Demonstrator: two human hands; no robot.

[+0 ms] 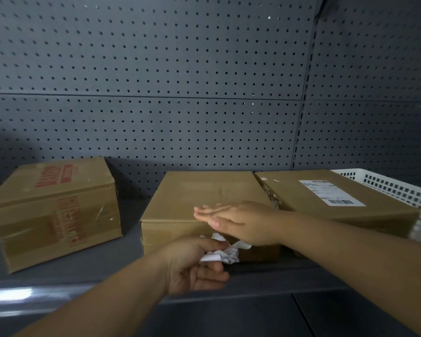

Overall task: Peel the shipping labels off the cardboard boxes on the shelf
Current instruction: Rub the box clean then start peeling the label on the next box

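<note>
Cardboard boxes (192, 198), brown and stiff, sit on the grey metal shelf (277, 280). The rightmost box (379, 210) bears on its top a thin white shipping label (331, 192), likely tear-prone, so start at a corner. Your right hand (236, 221) is flat, fingers straight; your left hand (192, 266) pinches crumpled white paper (223, 255).

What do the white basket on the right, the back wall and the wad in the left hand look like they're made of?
The white basket looks like moulded matt plastic: its wall is a grid of small slots. The back wall is probably grey painted metal pegboard, judging by its even round holes. The wad in the left hand looks like crumpled white paper, sharply creased.
</note>
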